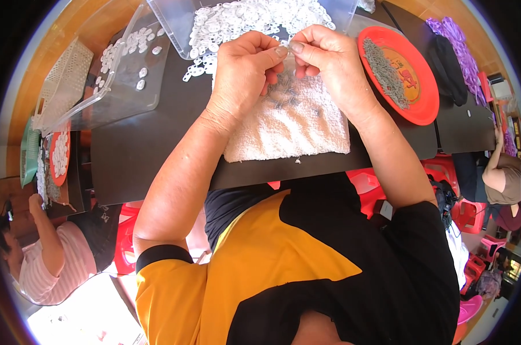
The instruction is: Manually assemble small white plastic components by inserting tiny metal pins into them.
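Note:
My left hand (243, 72) and my right hand (330, 63) meet fingertip to fingertip above a cream towel (289, 135) on the dark table. Thumb and forefinger of each hand are pinched together. Whatever lies between them is too small to make out. Several small grey pieces (283, 95) are scattered on the towel below my hands. Just beyond my hands stands a clear plastic bin holding a heap of small white plastic pieces (237, 26). Some white pieces (196, 70) have spilled onto the table beside my left hand.
Right of my hands lies a red plate (424, 103) with a pile of small grey parts (384, 72). On the left, a clear plastic box (122, 109) contains scattered white pieces. A black item (449, 69) and purple strands (458, 43) lie far right. Other people sit left and right.

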Demonstrator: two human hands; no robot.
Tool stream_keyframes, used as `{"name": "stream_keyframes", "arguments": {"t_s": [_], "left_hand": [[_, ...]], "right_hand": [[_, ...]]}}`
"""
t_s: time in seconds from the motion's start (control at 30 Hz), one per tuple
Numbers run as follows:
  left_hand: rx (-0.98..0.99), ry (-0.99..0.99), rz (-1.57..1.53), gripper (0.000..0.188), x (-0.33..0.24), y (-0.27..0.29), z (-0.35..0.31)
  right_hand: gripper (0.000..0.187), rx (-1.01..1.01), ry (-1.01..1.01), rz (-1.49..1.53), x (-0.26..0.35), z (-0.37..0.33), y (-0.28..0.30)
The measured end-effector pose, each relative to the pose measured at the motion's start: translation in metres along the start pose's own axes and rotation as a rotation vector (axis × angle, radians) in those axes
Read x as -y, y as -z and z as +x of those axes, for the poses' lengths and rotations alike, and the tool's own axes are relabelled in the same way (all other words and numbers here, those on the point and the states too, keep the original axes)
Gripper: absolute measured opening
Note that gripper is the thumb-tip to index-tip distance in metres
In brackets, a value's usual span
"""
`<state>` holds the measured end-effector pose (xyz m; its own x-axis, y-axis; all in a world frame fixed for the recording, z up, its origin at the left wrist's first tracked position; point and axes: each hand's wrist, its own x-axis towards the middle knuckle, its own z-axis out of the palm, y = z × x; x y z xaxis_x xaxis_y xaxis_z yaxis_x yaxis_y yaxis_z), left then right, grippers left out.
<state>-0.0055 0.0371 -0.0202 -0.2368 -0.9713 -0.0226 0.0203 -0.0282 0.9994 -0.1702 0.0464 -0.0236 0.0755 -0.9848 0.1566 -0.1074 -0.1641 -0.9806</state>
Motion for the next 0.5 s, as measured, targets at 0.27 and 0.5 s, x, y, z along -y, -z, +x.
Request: {"name": "stream_keyframes", "arguments": {"t_s": [0.27,0.5], "left_hand": [[-0.06,-0.07,-0.125,0.008,0.0,-0.006,-0.003],[0.024,-0.017,-0.005,0.011,-0.002,0.011,0.006]], "right_hand": [[0.01,-0.011,-0.024,0.089,0.006,-0.003,-0.007],[0.014,0.049,-0.014,-0.036,0.014,0.006,0.005]]}}
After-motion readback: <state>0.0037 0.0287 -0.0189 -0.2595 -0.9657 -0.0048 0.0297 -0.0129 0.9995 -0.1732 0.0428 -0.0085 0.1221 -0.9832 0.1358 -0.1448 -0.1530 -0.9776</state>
